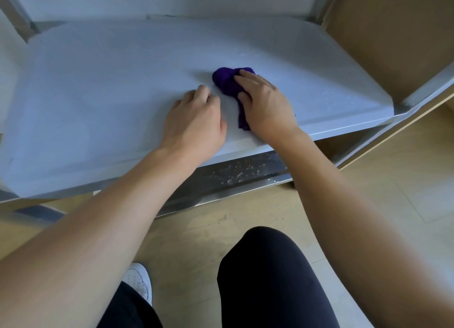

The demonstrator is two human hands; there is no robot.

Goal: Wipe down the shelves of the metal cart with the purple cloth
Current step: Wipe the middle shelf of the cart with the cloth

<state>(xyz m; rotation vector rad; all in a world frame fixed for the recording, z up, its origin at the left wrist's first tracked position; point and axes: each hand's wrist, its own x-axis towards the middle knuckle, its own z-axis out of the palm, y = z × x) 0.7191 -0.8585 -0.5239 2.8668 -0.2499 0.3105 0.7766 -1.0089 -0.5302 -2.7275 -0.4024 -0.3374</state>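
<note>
The metal cart's pale grey shelf (98,86) fills the upper half of the head view. A bunched purple cloth (226,81) lies on it right of centre. My right hand (265,106) presses down on the cloth, fingers spread over its near part, with a strip of cloth showing under the palm. My left hand (196,123) rests on the bare shelf just left of the cloth, fingers curled and holding nothing. Below the shelf's front edge a lower metal shelf (245,172) shows, with water drops on it.
Metal cart posts rise at the back left (17,15) and back right (326,3). Brown cardboard-like panels (393,45) stand to the right. Wooden floor (196,229) lies below, with my dark-trousered knee (265,266) and a white shoe (138,281).
</note>
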